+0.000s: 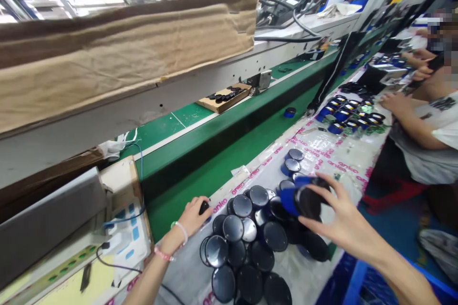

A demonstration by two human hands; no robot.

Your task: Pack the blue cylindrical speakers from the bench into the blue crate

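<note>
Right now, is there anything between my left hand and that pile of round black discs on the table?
Nothing visible. The left hand, closed on a small black piece, rests on the plastic sheet just left of the disc pile, with only bare sheet between. The right hand holds a blue-rimmed disc above the pile.

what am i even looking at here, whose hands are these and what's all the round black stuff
This is one picture from a camera worn on a person's head, looking down at their own two bare hands at a factory workbench. The right hand grips a blue round piece with a dark face. The left hand pinches a small black part at the bench edge. Between them sits a pile of round black discs on a clear plastic sheet with pink print. Behind runs a green conveyor belt. At the right, another person's arm rests near a batch of blue parts.
</note>
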